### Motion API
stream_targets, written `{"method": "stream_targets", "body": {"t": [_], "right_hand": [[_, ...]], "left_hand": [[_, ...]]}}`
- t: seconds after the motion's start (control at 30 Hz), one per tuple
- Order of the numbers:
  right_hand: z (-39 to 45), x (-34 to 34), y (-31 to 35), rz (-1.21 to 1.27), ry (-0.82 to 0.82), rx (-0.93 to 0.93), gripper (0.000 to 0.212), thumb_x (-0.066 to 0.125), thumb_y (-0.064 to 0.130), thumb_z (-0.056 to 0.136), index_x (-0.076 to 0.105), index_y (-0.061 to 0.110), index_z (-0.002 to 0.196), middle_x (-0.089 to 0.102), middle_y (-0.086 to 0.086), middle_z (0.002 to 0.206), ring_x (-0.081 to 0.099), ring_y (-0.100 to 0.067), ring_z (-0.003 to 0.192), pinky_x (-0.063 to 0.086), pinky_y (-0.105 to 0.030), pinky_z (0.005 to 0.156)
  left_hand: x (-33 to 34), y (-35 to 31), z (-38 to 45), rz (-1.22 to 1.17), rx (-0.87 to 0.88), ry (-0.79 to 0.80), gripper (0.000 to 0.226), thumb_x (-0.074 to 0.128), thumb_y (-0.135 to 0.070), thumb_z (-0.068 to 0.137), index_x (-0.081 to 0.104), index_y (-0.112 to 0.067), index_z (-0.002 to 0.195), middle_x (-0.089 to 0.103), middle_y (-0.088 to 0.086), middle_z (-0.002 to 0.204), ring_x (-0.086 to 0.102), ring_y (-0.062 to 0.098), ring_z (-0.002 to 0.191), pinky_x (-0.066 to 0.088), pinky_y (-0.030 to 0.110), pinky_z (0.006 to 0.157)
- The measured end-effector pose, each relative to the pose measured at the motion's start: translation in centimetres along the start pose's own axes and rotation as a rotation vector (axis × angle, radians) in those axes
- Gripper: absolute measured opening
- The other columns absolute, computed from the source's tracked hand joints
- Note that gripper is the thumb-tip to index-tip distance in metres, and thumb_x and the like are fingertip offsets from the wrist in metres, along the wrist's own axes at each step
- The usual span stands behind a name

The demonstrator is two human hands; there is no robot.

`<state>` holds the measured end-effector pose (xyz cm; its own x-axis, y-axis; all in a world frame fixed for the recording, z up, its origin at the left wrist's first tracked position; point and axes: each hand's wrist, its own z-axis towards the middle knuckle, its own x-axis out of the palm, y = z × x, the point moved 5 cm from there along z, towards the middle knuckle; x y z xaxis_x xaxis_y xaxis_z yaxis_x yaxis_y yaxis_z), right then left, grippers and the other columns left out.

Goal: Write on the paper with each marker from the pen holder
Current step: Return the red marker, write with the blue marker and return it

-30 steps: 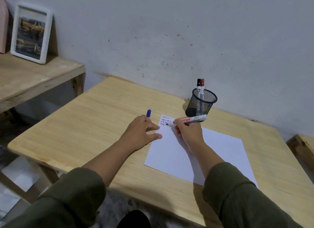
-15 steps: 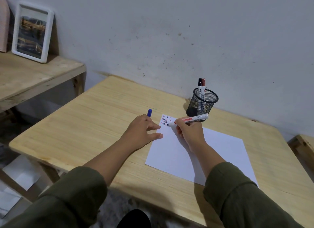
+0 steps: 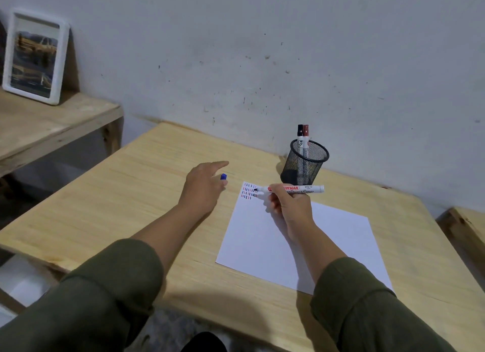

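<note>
A white sheet of paper lies on the wooden table, with rows of short red and blue strokes in its top left corner. My right hand holds a white marker sideways, its uncapped tip just above those strokes. My left hand is off the paper, fingers spread, reaching over a small blue cap on the table. A black mesh pen holder stands behind the paper with two markers upright in it, one black-capped and one red-capped.
A grey wall runs right behind the table. A lower wooden shelf at the left carries a white picture frame. Another wooden edge shows at the far right.
My left hand has lifted off the paper's edge and moved left and forward toward the blue cap. My right hand has raised the marker slightly from the paper.
</note>
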<state>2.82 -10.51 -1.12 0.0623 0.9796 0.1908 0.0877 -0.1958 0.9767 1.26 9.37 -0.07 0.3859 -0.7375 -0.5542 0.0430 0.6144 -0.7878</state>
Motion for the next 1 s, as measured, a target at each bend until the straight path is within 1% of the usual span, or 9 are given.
{"method": "stream_targets", "body": {"t": [0.07, 0.23, 0.33, 0.4, 0.47, 0.57, 0.7, 0.83, 1.0], "right_hand": [[0.1, -0.1, -0.1, 0.006, -0.002, 0.012, 0.015, 0.06, 0.002, 0.085, 0.061, 0.003, 0.07, 0.054, -0.002, 0.048, 0.047, -0.006, 0.036, 0.038, -0.016, 0.037], [0.3, -0.1, -0.3, 0.044, 0.001, 0.055, 0.013, 0.061, 0.004, 0.084, 0.062, 0.004, 0.071, 0.055, -0.003, 0.05, 0.046, -0.007, 0.037, 0.036, -0.016, 0.036], [0.1, -0.1, 0.0, 0.092, 0.001, 0.089, 0.013, 0.062, 0.003, 0.084, 0.062, 0.002, 0.071, 0.055, -0.003, 0.05, 0.046, -0.008, 0.037, 0.034, -0.017, 0.036], [0.1, -0.1, 0.7, 0.083, 0.001, 0.084, 0.013, 0.062, 0.004, 0.084, 0.062, 0.003, 0.071, 0.056, -0.001, 0.05, 0.046, -0.007, 0.037, 0.034, -0.016, 0.036], [0.1, 0.1, 1.6, 0.072, 0.019, 0.059, 0.009, 0.063, 0.005, 0.083, 0.064, 0.004, 0.074, 0.057, -0.003, 0.056, 0.047, -0.007, 0.04, 0.035, -0.016, 0.038], [0.3, 0.2, 3.2, 0.107, 0.039, 0.026, 0.002, 0.063, 0.005, 0.082, 0.063, 0.003, 0.081, 0.057, -0.005, 0.059, 0.048, -0.008, 0.042, 0.036, -0.017, 0.04], [0.1, 0.0, 5.1, 0.127, 0.057, -0.012, 0.005, 0.063, 0.006, 0.082, 0.066, 0.002, 0.084, 0.057, -0.003, 0.058, 0.047, -0.009, 0.045, 0.036, -0.017, 0.041], [-0.4, -0.3, 6.2, 0.116, 0.054, -0.025, 0.005, 0.063, 0.007, 0.082, 0.066, 0.004, 0.079, 0.057, -0.001, 0.056, 0.047, -0.01, 0.046, 0.036, -0.017, 0.041], [-1.1, -0.7, 7.1, 0.112, 0.047, -0.033, 0.009, 0.063, 0.008, 0.082, 0.067, 0.006, 0.075, 0.057, 0.0, 0.055, 0.047, -0.009, 0.045, 0.036, -0.017, 0.043]], "left_hand": [[0.4, 0.2, 0.6, 0.02, -0.022, 0.03, 0.035, 0.057, -0.01, 0.087, 0.062, -0.02, 0.12, 0.063, 0.007, 0.117, 0.054, 0.015, 0.099, 0.033, 0.006, 0.076], [0.8, 0.7, 1.2, -0.033, -0.072, 0.019, 0.024, 0.055, -0.005, 0.087, 0.069, -0.012, 0.106, 0.071, 0.008, 0.098, 0.059, 0.009, 0.075, 0.037, -0.003, 0.059], [0.7, -0.2, 1.0, -0.163, -0.112, -0.01, 0.021, 0.056, -0.003, 0.086, 0.069, -0.008, 0.101, 0.067, 0.006, 0.088, 0.057, -0.003, 0.066, 0.038, -0.004, 0.055], [0.6, -1.2, 0.8, -0.309, -0.13, -0.034, 0.017, 0.058, -0.003, 0.086, 0.068, -0.006, 0.099, 0.066, 0.005, 0.086, 0.06, -0.005, 0.062, 0.04, -0.003, 0.054], [0.8, -2.1, 0.7, -0.458, -0.166, -0.046, 0.015, 0.061, -0.007, 0.085, 0.068, -0.011, 0.097, 0.066, 0.002, 0.085, 0.062, -0.005, 0.064, 0.042, 0.001, 0.053], [1.0, -3.1, 0.6, -0.579, -0.212, -0.051, 0.013, 0.063, -0.013, 0.085, 0.068, -0.017, 0.096, 0.066, -0.001, 0.082, 0.06, 0.007, 0.074, 0.043, 0.003, 0.055], [1.1, -4.9, 0.2, -0.619, -0.19, -0.013, 0.012, 0.062, -0.015, 0.086, 0.067, -0.019, 0.096, 0.066, -0.005, 0.08, 0.059, 0.004, 0.077, 0.041, -0.002, 0.053], [1.5, -6.5, -0.2, -0.635, -0.169, 0.021, 0.012, 0.063, -0.016, 0.085, 0.068, -0.019, 0.096, 0.067, -0.005, 0.078, 0.06, 0.004, 0.076, 0.045, 0.006, 0.064], [1.4, -7.7, -0.5, -0.62, -0.142, 0.043, 0.013, 0.063, -0.018, 0.085, 0.068, -0.019, 0.097, 0.067, -0.009, 0.077, 0.06, 0.0, 0.074, 0.044, 0.006, 0.067]]}}
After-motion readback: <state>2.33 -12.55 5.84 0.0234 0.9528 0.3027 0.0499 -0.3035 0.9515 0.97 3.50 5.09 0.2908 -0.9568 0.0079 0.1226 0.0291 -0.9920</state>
